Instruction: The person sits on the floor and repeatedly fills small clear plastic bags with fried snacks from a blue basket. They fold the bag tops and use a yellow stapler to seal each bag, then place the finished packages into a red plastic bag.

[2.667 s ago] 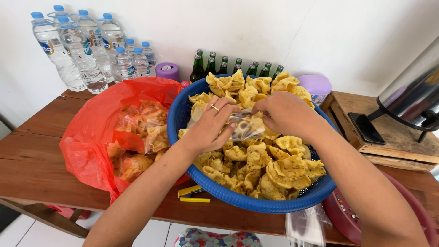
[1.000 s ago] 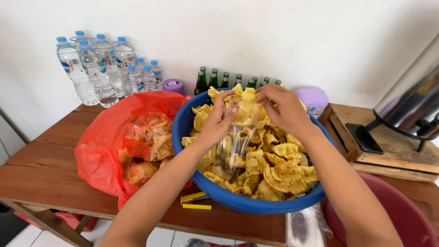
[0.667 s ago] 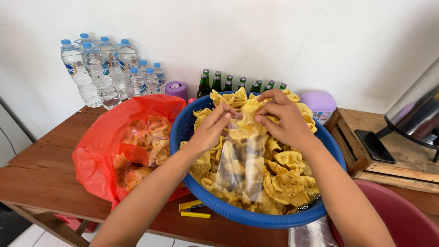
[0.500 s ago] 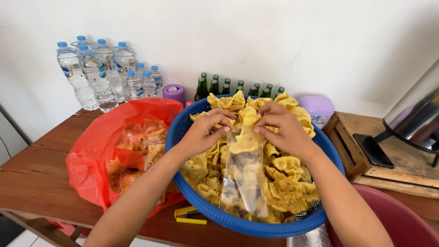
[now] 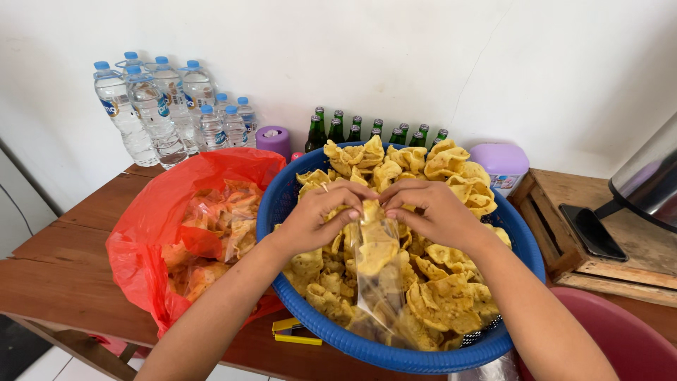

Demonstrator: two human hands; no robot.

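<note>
Held over the blue basket (image 5: 338, 339) of yellow crackers (image 5: 451, 303): clear plastic bag (image 5: 377, 268), partly filled, pinched at its top by left hand (image 5: 321, 219) and right hand (image 5: 430, 212), fingers closed tightly. Beside, red bag (image 5: 148, 226).

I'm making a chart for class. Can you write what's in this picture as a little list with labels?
Left hand: pinches the top of a clear plastic bag
Right hand: pinches the same bag top
Bag: holds yellow crackers
Blue basket: heaped with yellow crackers
Red bag: packed cracker bags inside
Back of table: water bottles, green bottles
</note>
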